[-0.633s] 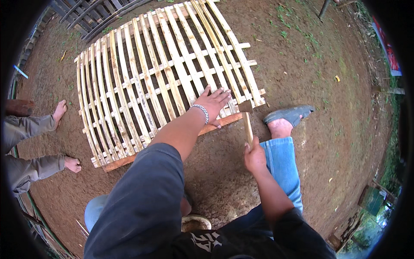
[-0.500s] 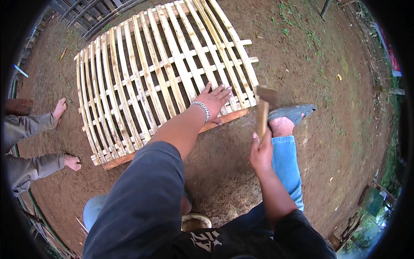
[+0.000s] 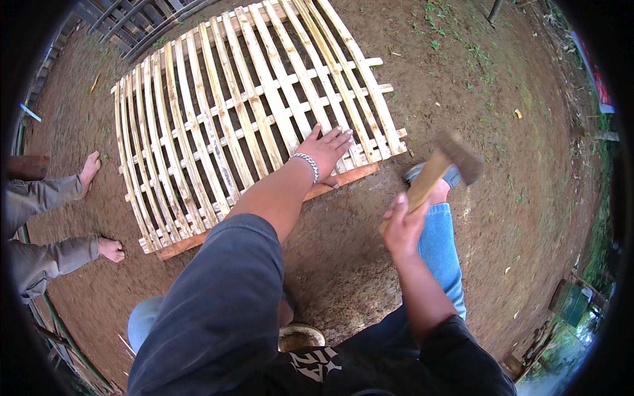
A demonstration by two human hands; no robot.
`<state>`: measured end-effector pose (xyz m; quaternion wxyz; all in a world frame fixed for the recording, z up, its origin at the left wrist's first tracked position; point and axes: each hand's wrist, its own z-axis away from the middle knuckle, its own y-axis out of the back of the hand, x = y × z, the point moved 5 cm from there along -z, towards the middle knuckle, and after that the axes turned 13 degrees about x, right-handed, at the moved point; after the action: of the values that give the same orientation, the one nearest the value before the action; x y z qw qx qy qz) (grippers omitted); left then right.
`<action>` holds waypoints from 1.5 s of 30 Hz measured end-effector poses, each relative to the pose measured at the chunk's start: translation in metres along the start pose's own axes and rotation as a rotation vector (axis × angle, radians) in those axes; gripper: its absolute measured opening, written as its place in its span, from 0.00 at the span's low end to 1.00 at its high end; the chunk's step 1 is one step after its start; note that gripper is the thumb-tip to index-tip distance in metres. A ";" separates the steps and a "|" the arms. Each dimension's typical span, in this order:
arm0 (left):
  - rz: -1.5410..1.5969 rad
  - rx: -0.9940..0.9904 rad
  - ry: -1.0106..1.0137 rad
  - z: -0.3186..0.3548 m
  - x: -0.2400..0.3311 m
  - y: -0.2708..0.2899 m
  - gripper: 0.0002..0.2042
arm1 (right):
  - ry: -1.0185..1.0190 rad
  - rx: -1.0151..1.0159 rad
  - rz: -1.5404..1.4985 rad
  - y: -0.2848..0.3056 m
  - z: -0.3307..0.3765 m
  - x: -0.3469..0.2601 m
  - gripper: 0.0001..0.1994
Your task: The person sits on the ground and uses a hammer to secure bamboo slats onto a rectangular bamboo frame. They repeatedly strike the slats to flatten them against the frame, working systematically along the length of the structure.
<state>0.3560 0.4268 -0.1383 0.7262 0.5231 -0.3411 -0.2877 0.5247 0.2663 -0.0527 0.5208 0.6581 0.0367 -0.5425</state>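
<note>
My left hand lies palm down on the near right part of a slatted wooden panel. Its fingers are stretched out over the pale slats, and the thumb is against the reddish-brown bar along the near edge. A silver chain bracelet circles that wrist. In my right hand is a hatchet, gripped low on its wooden handle. The brown metal head is up and to the right, in front of my right foot and apart from the panel.
At the left, another person's bare feet and grey trousers are close to the panel. A round bowl-like container sits below my body. A dark slatted fence stands at the far left. Brown soil surrounds the panel.
The hatchet head has swung right and away from the panel's corner, tilting the handle to the right. My left hand stays in place on the slats.
</note>
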 end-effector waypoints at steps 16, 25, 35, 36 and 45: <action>0.008 -0.051 0.007 0.002 -0.004 0.006 0.59 | 0.303 -0.229 0.388 -0.019 0.020 0.045 0.16; 0.016 -0.024 0.001 0.002 -0.001 0.004 0.58 | 0.221 -0.300 0.530 -0.024 0.015 0.068 0.20; 0.011 0.006 0.010 -0.004 -0.013 0.014 0.60 | 0.290 0.059 -0.018 0.010 -0.009 -0.007 0.26; 0.015 0.002 0.012 -0.006 -0.013 0.015 0.61 | 0.299 0.061 0.057 0.005 -0.006 0.003 0.25; 0.005 -0.021 0.030 -0.005 -0.015 0.014 0.61 | 0.309 -0.176 0.477 -0.005 -0.003 -0.012 0.20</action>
<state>0.3518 0.4458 -0.1293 0.7375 0.5188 -0.3284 -0.2813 0.5182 0.2768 -0.0471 0.6770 0.6752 0.0069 -0.2929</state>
